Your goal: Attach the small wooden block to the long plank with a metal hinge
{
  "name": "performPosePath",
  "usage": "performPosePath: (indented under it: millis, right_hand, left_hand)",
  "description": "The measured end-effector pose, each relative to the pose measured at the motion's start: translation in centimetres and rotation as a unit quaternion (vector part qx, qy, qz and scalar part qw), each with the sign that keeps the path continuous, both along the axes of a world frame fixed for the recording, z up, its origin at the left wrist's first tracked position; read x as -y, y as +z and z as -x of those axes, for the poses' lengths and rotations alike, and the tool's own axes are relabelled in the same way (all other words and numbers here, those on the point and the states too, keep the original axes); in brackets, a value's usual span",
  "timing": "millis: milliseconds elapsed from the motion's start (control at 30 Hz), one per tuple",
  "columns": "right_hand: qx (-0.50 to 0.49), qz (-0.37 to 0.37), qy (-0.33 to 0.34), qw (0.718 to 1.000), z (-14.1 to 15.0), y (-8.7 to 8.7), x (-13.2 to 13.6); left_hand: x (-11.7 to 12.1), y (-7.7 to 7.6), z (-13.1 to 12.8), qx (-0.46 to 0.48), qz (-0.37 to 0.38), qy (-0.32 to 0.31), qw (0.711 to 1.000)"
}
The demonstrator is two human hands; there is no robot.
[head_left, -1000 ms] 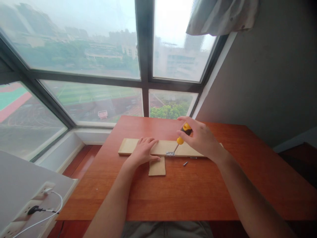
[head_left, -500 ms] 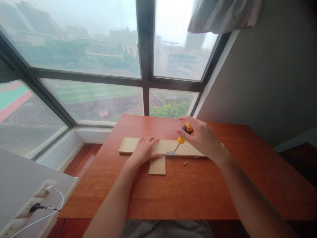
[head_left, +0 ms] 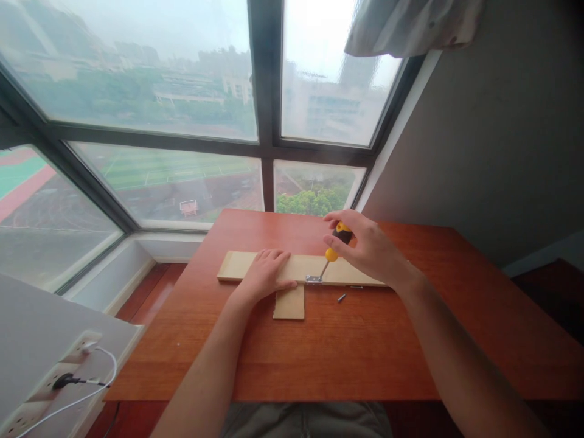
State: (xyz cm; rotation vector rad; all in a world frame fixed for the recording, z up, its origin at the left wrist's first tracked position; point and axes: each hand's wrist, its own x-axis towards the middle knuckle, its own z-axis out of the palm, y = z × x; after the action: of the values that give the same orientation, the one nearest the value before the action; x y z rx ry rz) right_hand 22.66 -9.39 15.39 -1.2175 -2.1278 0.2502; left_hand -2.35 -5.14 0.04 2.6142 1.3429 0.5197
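Note:
A long pale wooden board (head_left: 301,264) lies across the table. My left hand (head_left: 269,271) rests on its left part, fingers stretched over the top and thumb by the near edge. My right hand (head_left: 371,246) grips a yellow and black screwdriver (head_left: 341,234), tilted with its shaft pointing down and left. The tip meets a small metal hinge or bracket (head_left: 314,279) at the board's near edge; a screw under the tip is too small to make out. A short wooden piece (head_left: 289,304) lies below my left thumb. A loose screw (head_left: 342,298) lies nearer me.
The reddish wooden table (head_left: 347,359) spans the front. Another thin metal piece (head_left: 356,286) shows along the board's near edge. Window frames (head_left: 268,109) rise behind the table. At the lower left, sockets (head_left: 59,380) hold a plug and a white cable (head_left: 114,365).
My right hand and the screwdriver have shifted very slightly, the tip staying at the metal piece. The whole view has moved a little; my left hand stays on the board.

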Motion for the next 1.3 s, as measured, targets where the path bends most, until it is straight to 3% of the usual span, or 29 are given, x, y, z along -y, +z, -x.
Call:
performPosePath:
  millis: [67,133,200,333,400,600,800,1033,1200,1300]
  right_hand:
    - [-0.027,0.035,0.062,0.997,-0.2,0.3,0.2]
    - [-0.038,0.064,0.084,0.994,-0.4,0.4,0.2]
    - [-0.028,0.062,0.052,0.996,-0.5,0.3,0.0]
    - [0.059,-0.02,-0.085,0.994,-0.3,-0.4,-0.7]
    - [0.071,-0.042,-0.11,0.991,-0.3,-0.6,-0.8]
    - [-0.016,0.012,0.034,0.999,-0.7,-0.3,-0.7]
    - [0.07,-0.046,-0.102,0.991,-0.4,-0.6,-1.1]
    - [-0.016,0.018,0.036,0.999,-0.6,0.0,-0.6]
    - [0.058,-0.027,-0.058,0.996,-0.4,-0.1,-0.9]
    - [0.075,-0.041,-0.077,0.993,-0.5,-0.2,-1.2]
  left_hand:
    - [0.1,0.1,0.0,-0.003,0.001,-0.001,1.0]
    - [0.1,0.0,-0.1,-0.008,-0.002,0.0,1.0]
    - [0.0,0.0,-0.3,-0.012,-0.011,0.005,1.0]
    - [-0.3,0.0,-0.5,-0.012,-0.013,-0.001,1.0]
    - [-0.3,0.2,-0.6,-0.011,-0.006,-0.005,1.0]
    - [-0.3,0.4,-0.7,-0.005,-0.003,0.001,1.0]
    - [-0.4,0.3,-0.6,-0.008,-0.004,0.005,1.0]
    - [-0.3,0.6,-0.7,-0.015,0.008,0.019,1.0]
    - [-0.1,1.1,-0.8,-0.02,0.02,0.026,0.999]
    - [0.0,1.4,-0.8,-0.02,0.023,0.026,0.999]
